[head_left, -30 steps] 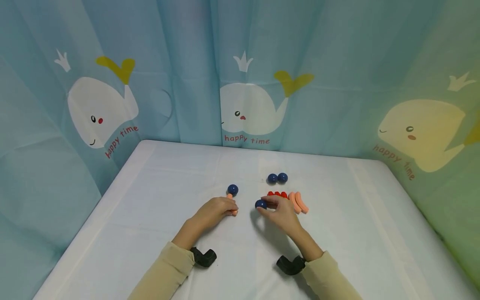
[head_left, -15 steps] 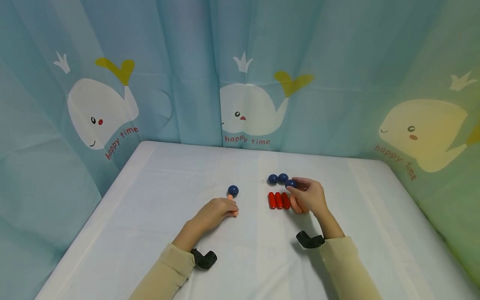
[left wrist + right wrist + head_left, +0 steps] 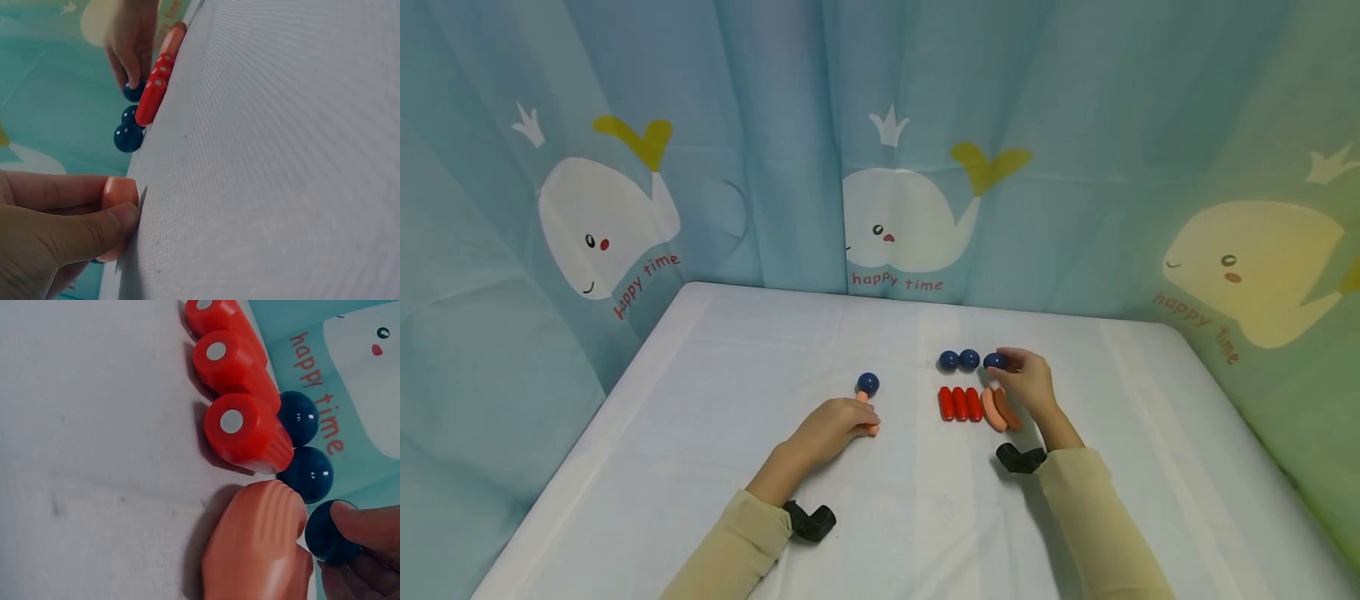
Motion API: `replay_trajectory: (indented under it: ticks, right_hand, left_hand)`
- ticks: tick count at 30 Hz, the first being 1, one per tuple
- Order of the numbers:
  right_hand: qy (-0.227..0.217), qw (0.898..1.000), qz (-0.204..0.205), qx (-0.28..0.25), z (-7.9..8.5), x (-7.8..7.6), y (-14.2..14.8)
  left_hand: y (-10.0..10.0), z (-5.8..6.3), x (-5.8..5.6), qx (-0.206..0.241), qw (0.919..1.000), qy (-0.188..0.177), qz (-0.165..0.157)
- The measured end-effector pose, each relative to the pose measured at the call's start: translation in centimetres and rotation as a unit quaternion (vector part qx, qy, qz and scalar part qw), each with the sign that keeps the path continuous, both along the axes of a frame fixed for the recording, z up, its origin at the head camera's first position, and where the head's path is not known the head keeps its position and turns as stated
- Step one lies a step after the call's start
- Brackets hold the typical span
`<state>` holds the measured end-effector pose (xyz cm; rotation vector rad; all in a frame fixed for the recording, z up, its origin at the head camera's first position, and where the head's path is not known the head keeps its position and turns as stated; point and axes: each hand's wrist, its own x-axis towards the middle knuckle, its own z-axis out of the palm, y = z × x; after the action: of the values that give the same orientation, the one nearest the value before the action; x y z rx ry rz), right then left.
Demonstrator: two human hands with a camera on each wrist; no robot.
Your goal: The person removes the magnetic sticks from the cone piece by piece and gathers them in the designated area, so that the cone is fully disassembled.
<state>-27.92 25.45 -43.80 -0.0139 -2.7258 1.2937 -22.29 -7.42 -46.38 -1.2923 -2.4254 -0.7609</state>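
Note:
My left hand (image 3: 833,429) pinches an orange magnetic stick (image 3: 120,191) between thumb and fingers, close over the white table. A blue ball (image 3: 868,383) sits at the far end of that stick. Over at the right, my right hand (image 3: 1027,382) pinches another blue ball (image 3: 330,532) between thumb and fingertips. Just left of it lie two more blue balls (image 3: 958,360), side by side. Nearer to me are three red sticks (image 3: 960,404) in a row, with pale round ends in the right wrist view. Two curved orange sticks (image 3: 1001,409) lie beside them, below my right hand.
A white cloth covers the table (image 3: 715,350). Behind and along the sides hangs a blue-green curtain (image 3: 790,167) printed with whales. Each wrist wears a black camera mount, the left mount (image 3: 811,522) and the right mount (image 3: 1021,457).
My right hand has carried its blue ball rightward and away from me, to the right end of the ball pair, uncovering the red sticks. The left hand has stayed in place.

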Motion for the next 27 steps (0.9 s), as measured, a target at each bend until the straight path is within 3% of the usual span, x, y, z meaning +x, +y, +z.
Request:
replay_trajectory:
  ticks: [10, 27]
  right_hand:
    - [-0.045, 0.999, 0.000, 0.001, -0.81, -0.61, 0.19]
    - [-0.060, 0.998, -0.008, 0.000, -0.43, -0.41, 0.32]
  left_hand:
    - [0.05, -0.19, -0.04, 0.002, 1.0000, 0.002, -0.004]
    - [0.08, -0.18, 0.11, -0.016, 0.9994, 0.022, 0.020]
